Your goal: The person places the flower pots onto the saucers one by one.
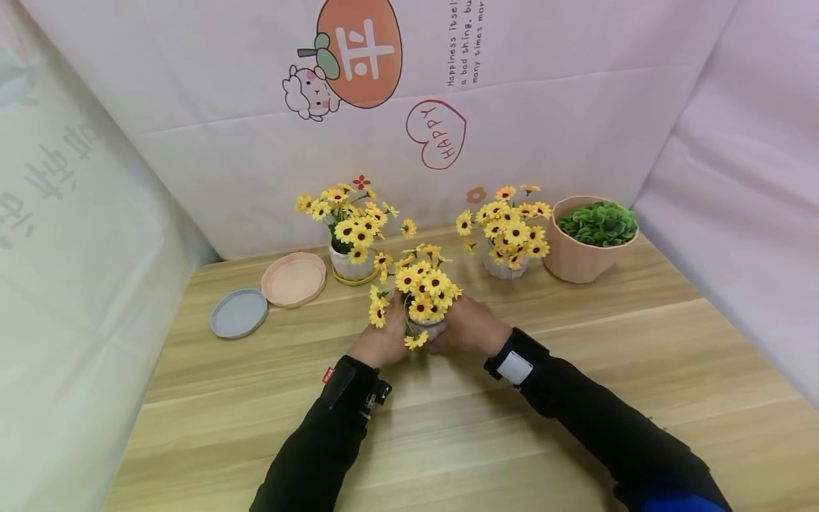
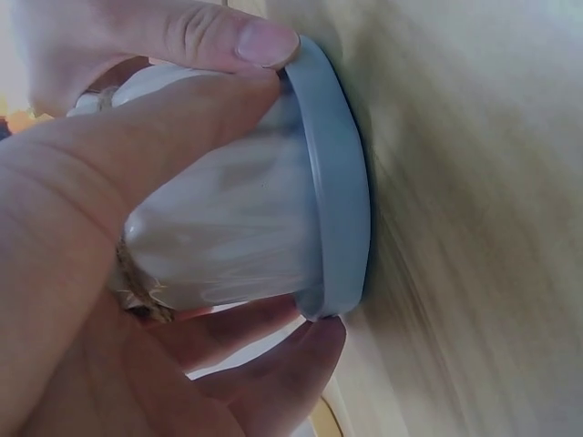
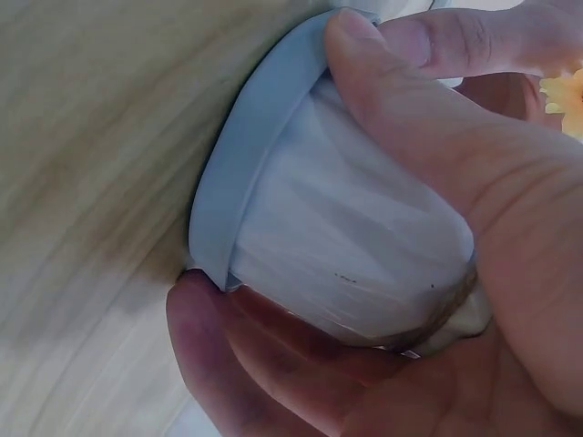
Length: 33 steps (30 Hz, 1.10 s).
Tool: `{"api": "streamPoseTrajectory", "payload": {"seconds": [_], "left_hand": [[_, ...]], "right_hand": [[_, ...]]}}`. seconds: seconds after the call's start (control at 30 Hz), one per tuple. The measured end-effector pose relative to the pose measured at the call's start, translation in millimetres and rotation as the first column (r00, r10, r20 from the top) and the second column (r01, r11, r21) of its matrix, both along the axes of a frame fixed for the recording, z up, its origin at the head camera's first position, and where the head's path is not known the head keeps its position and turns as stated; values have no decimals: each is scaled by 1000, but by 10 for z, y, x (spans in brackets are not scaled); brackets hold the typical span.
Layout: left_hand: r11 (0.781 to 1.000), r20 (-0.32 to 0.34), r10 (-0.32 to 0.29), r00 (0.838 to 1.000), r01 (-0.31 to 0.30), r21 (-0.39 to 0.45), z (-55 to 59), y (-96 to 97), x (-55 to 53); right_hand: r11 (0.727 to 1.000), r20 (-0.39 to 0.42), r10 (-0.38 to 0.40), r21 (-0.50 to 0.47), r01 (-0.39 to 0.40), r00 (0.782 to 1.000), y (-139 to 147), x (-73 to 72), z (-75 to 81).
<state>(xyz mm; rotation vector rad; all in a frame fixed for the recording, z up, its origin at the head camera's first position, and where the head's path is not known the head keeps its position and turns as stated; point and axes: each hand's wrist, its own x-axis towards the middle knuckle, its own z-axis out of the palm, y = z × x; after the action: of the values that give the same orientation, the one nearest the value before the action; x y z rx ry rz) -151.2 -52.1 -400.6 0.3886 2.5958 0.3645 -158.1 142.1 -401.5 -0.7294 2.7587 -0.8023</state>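
Both hands hold a white flowerpot of yellow daisies at the middle of the table. My left hand grips its left side and my right hand its right. In the left wrist view the pot, with twine around it, stands in a blue-grey saucer; the left fingertips touch the saucer's rim. The right wrist view has the right thumb on the rim of the same saucer, the other fingers curled below. Saucer and tabletop sit close together.
An empty grey-blue saucer and a pink saucer lie at the left. Behind stand a daisy pot on a yellow saucer and another daisy pot. A pink planter with green leaves stands back right, near the cloth backdrop.
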Motion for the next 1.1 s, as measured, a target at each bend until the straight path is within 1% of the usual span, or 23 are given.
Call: {"api": "streamPoseTrajectory", "payload": {"seconds": [0.03, 0.07, 0.13, 0.17, 0.23, 0.27, 0.3, 0.33, 0.37, 0.47, 0.53, 0.7, 0.73, 0.8, 0.9, 0.97, 1.1], "left_hand": [[998, -9, -38, 999, 37, -54, 1, 9, -32], [996, -6, -51, 999, 51, -74, 1, 16, -58], [996, 5, -49, 999, 49, -74, -6, 20, -101], [999, 18, -22, 1000, 23, -32, -14, 19, -121], [1000, 30, 5, 1000, -6, 10, -25, 19, -157], [997, 48, 38, 998, -42, 66, -30, 18, -170], [994, 60, 56, 997, -61, 93, -34, 18, -186], [992, 64, 60, 996, -66, 103, -35, 19, -201], [988, 71, 72, 995, -81, 131, -37, 19, -217], [986, 84, 70, 994, -82, 142, -35, 18, -265], [988, 81, 59, 995, -70, 139, -33, 13, -294], [992, 75, 44, 996, -52, 118, -20, 9, -371], [991, 77, 44, 996, -53, 120, -17, 9, -389], [987, 78, 40, 996, -52, 152, -18, 7, -432], [979, 78, 49, 996, -64, 195, -31, 2, -499], [975, 71, 55, 996, -69, 210, -41, -2, -545], [979, 96, 88, 991, -104, 174, -32, 0, -639]], "right_hand": [[1000, 0, -4, 4, 4, 1000, 2, -10, 2], [1000, 1, -4, 9, 4, 1000, 3, -20, 3], [1000, 10, -11, 13, 11, 1000, 7, -39, 6], [1000, 15, -13, 12, 13, 1000, 6, -51, 5], [1000, 19, -8, 12, 8, 1000, 4, -75, 4], [1000, 19, -8, 13, 8, 1000, 3, -86, 4], [1000, 19, -11, 15, 11, 1000, 4, -93, 6], [1000, 17, -9, 12, 9, 1000, 1, -107, 5], [1000, 10, -7, 13, 7, 1000, 0, -118, 4], [1000, 2, -4, 7, 4, 1000, -6, -150, 5], [1000, 3, -9, 6, 9, 1000, -15, -174, 6], [998, 28, -53, 42, 52, 998, -37, -236, 19], [997, 39, -61, 46, 60, 997, -41, -250, 23], [996, 50, -69, 57, 66, 996, -49, -278, 35], [996, 67, -74, 52, 71, 995, -61, -334, 34], [997, 57, -66, 52, 63, 996, -69, -381, 18], [998, 32, -40, 54, 38, 999, -94, -464, -7]]}}
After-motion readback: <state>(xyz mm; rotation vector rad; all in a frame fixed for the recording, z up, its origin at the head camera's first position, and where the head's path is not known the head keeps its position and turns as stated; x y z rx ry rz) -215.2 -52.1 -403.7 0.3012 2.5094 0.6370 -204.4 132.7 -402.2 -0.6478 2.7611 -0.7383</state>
